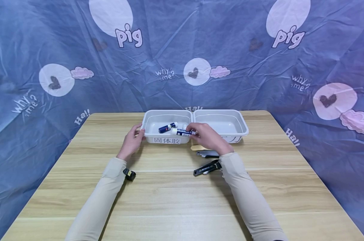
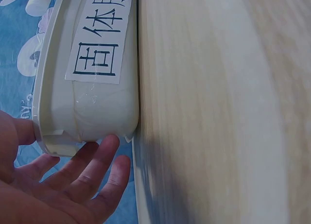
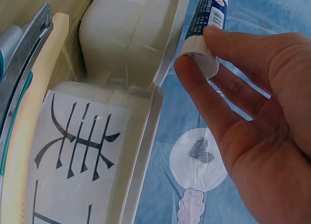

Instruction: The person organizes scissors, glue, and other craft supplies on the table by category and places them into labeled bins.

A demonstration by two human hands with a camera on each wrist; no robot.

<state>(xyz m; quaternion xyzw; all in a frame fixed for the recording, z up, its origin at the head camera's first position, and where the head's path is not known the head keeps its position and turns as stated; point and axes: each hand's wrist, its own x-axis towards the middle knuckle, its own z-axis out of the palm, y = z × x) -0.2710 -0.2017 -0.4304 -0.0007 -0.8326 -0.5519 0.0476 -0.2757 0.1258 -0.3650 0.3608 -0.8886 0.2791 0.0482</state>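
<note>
Along the far edge of the counter (image 1: 164, 207), the head view shows two white bins side by side. One blue glue stick (image 1: 166, 128) lies in the left bin (image 1: 150, 140); a second, the held glue stick (image 1: 180, 132), is over its near right side, in the right hand (image 1: 206, 135). Near the right bin (image 1: 225, 125) lie at least two utility knives (image 1: 206, 168) and one yellow bar (image 1: 198, 147). In the left wrist view, the left hand (image 2: 63, 190) grips the left bin's end, thumb at the rim. In the right wrist view, thumb and forefinger pinch the held stick's white end.
</note>
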